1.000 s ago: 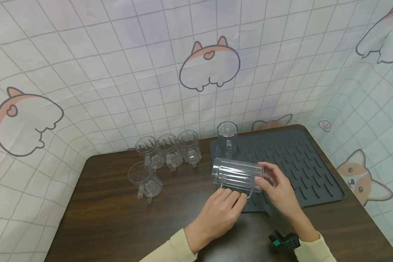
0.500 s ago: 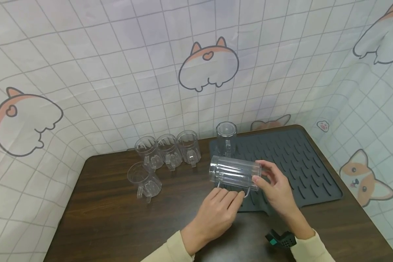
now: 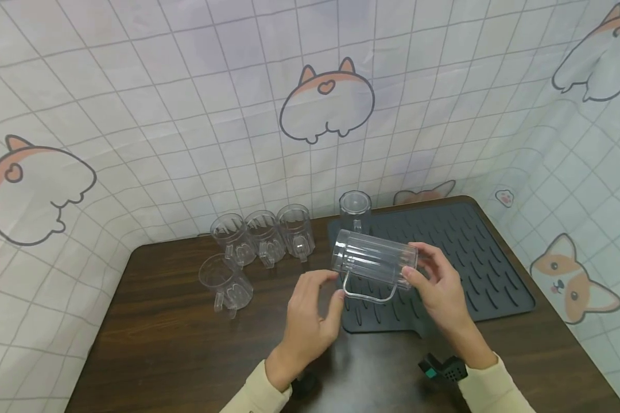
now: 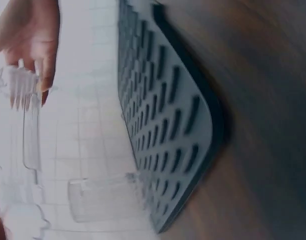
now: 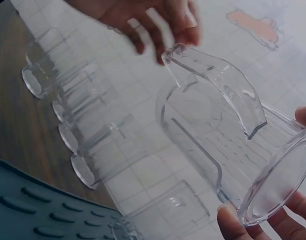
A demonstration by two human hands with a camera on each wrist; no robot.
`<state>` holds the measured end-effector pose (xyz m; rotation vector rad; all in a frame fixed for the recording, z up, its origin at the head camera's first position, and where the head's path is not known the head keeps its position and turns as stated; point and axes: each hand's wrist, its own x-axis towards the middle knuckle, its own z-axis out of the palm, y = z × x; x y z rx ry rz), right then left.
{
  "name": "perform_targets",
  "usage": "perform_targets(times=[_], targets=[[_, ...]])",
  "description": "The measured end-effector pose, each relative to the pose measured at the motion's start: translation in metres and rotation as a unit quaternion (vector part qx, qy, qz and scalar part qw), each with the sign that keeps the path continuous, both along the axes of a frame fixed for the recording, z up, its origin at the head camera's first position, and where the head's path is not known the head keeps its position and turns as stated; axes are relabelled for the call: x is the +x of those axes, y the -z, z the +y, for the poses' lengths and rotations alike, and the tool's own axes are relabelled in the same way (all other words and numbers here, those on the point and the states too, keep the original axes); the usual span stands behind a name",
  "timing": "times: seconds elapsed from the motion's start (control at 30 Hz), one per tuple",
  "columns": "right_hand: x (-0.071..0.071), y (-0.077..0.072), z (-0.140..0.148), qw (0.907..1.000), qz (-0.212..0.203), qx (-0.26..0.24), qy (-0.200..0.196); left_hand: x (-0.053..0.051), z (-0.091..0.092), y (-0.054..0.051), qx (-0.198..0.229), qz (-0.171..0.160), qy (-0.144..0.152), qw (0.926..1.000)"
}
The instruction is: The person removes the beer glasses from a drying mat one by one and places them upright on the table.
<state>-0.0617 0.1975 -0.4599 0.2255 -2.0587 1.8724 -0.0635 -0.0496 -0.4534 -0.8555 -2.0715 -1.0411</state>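
Note:
A clear ribbed mug lies sideways in the air over the near left part of the dark drying mat, its handle toward me. My right hand grips it by its right end, thumb in front and fingers behind. My left hand is beside the mug's left end, off the handle, with fingers and thumb spread apart. In the right wrist view the left fingertips come close to the handle; whether they touch it I cannot tell.
Another clear mug stands on the mat's back left corner. Several clear mugs stand left of the mat on the dark wooden table, one mug in front of a row along the back. A patterned cloth wall rises behind.
My left hand has let go of the mug's handle and drawn away to the left, its fingers opening. The mug, held by my right hand, has risen slightly.

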Motion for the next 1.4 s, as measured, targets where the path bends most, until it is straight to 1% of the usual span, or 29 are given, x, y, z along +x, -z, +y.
perform_targets(times=[0.03,0.07,0.1,0.13,0.17,0.2,0.23,0.27,0.3,0.37,0.4,0.47,0.5,0.53,0.57,0.63,0.67,0.7,0.77,0.8,0.87,0.93,1.07,1.2,1.27,1.4], targets=[[-0.001,-0.001,0.000,1.0000,0.003,-0.005,0.002,-0.001,-0.001,0.001,0.032,-0.044,0.004,0.9985],[-0.002,-0.003,0.001,0.9999,0.005,-0.010,0.004,-0.002,-0.002,0.001,0.066,-0.095,0.010,0.9933],[-0.002,-0.004,0.001,0.9999,0.006,-0.015,0.005,-0.002,-0.002,0.002,0.103,-0.147,0.019,0.9836],[-0.003,-0.005,0.001,0.9998,0.006,-0.019,0.006,-0.003,-0.002,0.002,0.142,-0.200,0.032,0.9690],[-0.003,-0.006,0.000,0.9997,0.006,-0.021,0.007,-0.005,-0.001,0.001,0.183,-0.251,0.045,0.9495],[-0.004,-0.007,0.000,0.9996,0.006,-0.026,0.005,-0.006,-0.001,0.001,0.227,-0.299,0.062,0.9248],[-0.004,-0.008,-0.001,0.9996,0.006,-0.029,0.003,-0.007,-0.001,0.001,0.271,-0.343,0.082,0.8959],[-0.004,-0.008,-0.002,0.9994,0.006,-0.034,0.000,-0.008,0.000,0.001,0.314,-0.380,0.101,0.8644],[-0.005,-0.008,-0.003,0.9992,0.007,-0.039,-0.004,-0.008,0.000,0.002,0.354,-0.409,0.121,0.8321],[-0.005,-0.008,-0.005,0.9987,0.010,-0.050,-0.010,-0.009,0.002,0.004,0.418,-0.454,0.164,0.7696],[-0.005,-0.008,-0.007,0.9982,0.011,-0.058,-0.014,-0.008,0.003,0.006,0.441,-0.470,0.186,0.7414],[-0.004,-0.007,-0.009,0.9973,0.013,-0.069,-0.019,-0.007,0.006,0.009,0.476,-0.497,0.224,0.6895],[-0.004,-0.006,-0.011,0.9970,0.012,-0.074,-0.020,-0.006,0.008,0.010,0.490,-0.509,0.241,0.6659],[-0.004,-0.005,-0.012,0.9965,0.012,-0.079,-0.024,-0.006,0.009,0.011,0.501,-0.518,0.255,0.6446],[-0.004,-0.005,-0.014,0.9961,0.010,-0.084,-0.026,-0.004,0.011,0.011,0.512,-0.525,0.266,0.6253],[-0.004,-0.003,-0.017,0.9958,0.005,-0.087,-0.028,-0.002,0.015,0.012,0.537,-0.534,0.282,0.5889],[-0.004,-0.002,-0.018,0.9959,0.002,-0.086,-0.028,-0.001,0.017,0.012,0.548,-0.536,0.288,0.5735],[-0.004,-0.001,-0.019,0.9959,-0.002,-0.087,-0.027,0.001,0.019,0.011,0.558,-0.537,0.294,0.5599],[-0.004,0.000,-0.021,0.9965,-0.007,-0.080,-0.020,0.003,0.023,0.010,0.577,-0.536,0.304,0.5362],[-0.004,0.000,-0.022,0.9968,-0.009,-0.077,-0.016,0.005,0.025,0.009,0.585,-0.535,0.309,0.5263],[-0.005,0.001,-0.023,0.9971,-0.012,-0.074,-0.011,0.007,0.030,0.008,0.596,-0.532,0.316,0.5114],[-0.005,0.002,-0.023,0.9969,-0.013,-0.077,-0.012,0.009,0.034,0.008,0.609,-0.527,0.319,0.5000],[-0.007,0.003,-0.023,0.9973,-0.015,-0.070,-0.015,0.011,0.042,0.006,0.629,-0.515,0.327,0.4831],[-0.009,0.004,-0.022,0.9980,-0.013,-0.061,-0.008,0.011,0.048,0.006,0.644,-0.504,0.334,0.4684],[-0.010,0.005,-0.021,0.9981,-0.012,-0.061,-0.006,0.010,0.049,0.006,0.649,-0.500,0.336,0.4632],[-0.011,0.006,-0.020,0.9984,-0.013,-0.054,-0.002,0.010,0.051,0.008,0.656,-0.496,0.338,0.4576]])
